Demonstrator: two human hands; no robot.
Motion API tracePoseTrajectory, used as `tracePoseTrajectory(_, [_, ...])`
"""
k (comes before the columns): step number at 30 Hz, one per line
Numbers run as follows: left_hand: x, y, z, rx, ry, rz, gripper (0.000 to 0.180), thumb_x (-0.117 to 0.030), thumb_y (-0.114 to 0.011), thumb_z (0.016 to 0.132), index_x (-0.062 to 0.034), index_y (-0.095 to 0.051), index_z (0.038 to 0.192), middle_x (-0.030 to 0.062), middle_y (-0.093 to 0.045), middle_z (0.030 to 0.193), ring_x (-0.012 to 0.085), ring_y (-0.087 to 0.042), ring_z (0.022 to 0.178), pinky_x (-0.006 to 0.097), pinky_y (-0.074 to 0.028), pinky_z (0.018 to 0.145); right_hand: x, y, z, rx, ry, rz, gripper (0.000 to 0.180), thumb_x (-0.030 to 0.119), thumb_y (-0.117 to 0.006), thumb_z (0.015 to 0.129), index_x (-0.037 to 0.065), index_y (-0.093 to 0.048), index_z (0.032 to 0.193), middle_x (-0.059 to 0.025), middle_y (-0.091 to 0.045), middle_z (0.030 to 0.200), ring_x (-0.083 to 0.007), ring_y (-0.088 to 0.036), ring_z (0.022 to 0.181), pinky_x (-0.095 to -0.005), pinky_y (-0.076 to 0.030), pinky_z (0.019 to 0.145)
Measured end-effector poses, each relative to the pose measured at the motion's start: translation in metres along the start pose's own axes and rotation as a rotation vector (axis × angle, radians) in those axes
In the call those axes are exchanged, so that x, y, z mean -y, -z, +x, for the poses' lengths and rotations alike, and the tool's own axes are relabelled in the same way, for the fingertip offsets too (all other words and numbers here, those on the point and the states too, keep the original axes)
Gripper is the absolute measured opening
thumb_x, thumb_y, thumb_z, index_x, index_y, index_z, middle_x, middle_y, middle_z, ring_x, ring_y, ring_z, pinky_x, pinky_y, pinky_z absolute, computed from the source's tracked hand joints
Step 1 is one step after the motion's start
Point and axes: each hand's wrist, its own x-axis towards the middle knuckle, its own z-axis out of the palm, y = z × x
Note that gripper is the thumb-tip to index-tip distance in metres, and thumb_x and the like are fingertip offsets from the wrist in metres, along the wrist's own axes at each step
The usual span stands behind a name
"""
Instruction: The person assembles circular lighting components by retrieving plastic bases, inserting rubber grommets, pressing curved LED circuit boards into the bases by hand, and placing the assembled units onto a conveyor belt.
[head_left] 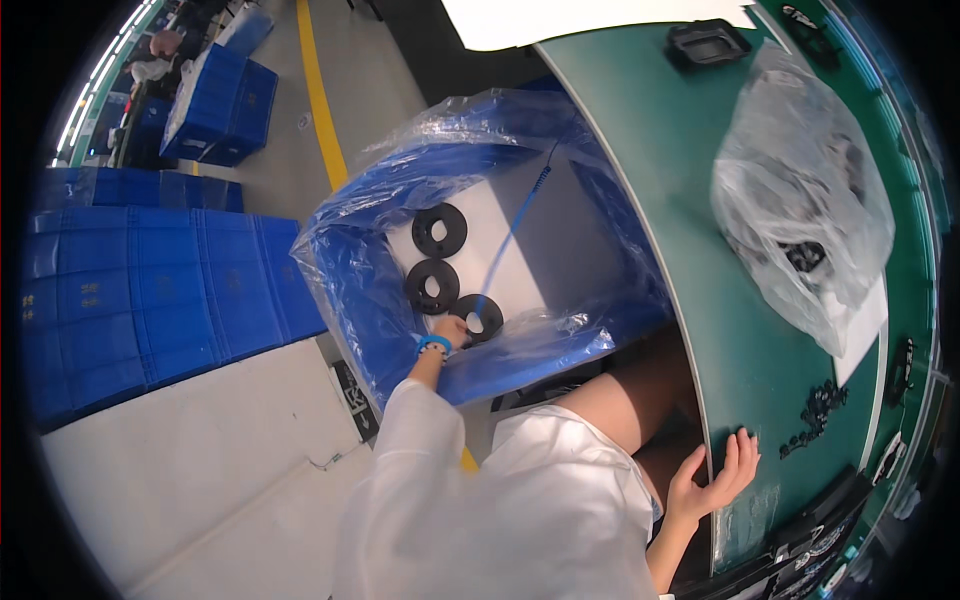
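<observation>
Left hand [452,330] reaches into the lined bin [350,290], fingers closed on the nearest ring [478,318]. Two more rings [432,286] lie in a row beyond, running far-left. Right hand [715,475] open, resting on the bench [680,200] edge, well apart.

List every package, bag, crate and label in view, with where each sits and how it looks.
Lined crate: blue, left of the bench, clear plastic liner, black rings on its white floor; left hand reaches in.
Plastic bag: clear, crumpled, on the green bench, dark parts inside.
Stacked crates: blue, far left.
Label: small black-and-white, below the lined crate.
Right hand: open on the bench edge.
</observation>
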Motion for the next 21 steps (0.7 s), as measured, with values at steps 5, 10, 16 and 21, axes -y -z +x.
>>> tracePoseTrajectory(5, [-0.018,-0.037,0.002,0.040,-0.062,0.158,0.048,-0.027,-0.076,0.057,-0.0016,-0.058,0.094,0.0160,-0.061,0.093,0.0279,-0.060,0.084,0.035,-0.047,0.078,-0.003,-0.007,0.002,-0.053,0.025,-0.122,0.030,0.011,-0.055,0.077,-0.001,-0.052,0.104,-0.0179,-0.051,0.112,-0.0371,-0.046,0.107,-0.0509,-0.033,0.093])
tracePoseTrajectory(10, [-0.034,-0.046,0.008,-0.055,0.137,0.008,0.063,-0.035,-0.074,0.059,0.0034,-0.051,0.103,0.0239,-0.056,0.101,0.0377,-0.055,0.093,0.038,-0.044,0.083,0.001,-0.010,0.006,-0.067,0.059,-0.147,0.031,0.004,-0.054,0.075,-0.003,-0.050,0.105,-0.0190,-0.050,0.113,-0.0357,-0.047,0.105,-0.0478,-0.035,0.093])
tracePoseTrajectory(16, [-0.037,-0.048,0.044,0.239,0.529,-0.690,0.062,-0.024,-0.075,0.061,0.0045,-0.047,0.108,0.0141,-0.049,0.111,0.0248,-0.053,0.096,0.037,-0.054,0.061,0.003,-0.008,0.004,-0.068,0.002,-0.170,0.031,0.011,-0.055,0.073,0.001,-0.051,0.102,-0.0172,-0.052,0.110,-0.0376,-0.047,0.104,-0.0502,-0.036,0.091])
tracePoseTrajectory(21, [-0.057,-0.065,0.053,0.073,0.653,-0.707,0.051,-0.021,-0.074,0.063,-0.0034,-0.051,0.105,0.0141,-0.049,0.111,0.0288,-0.047,0.101,0.043,-0.052,0.067,0.004,-0.006,0.002,-0.050,-0.057,-0.145,0.035,0.010,-0.059,0.063,0.005,-0.054,0.098,-0.0157,-0.055,0.106,-0.0366,-0.050,0.101,-0.0501,-0.035,0.091])
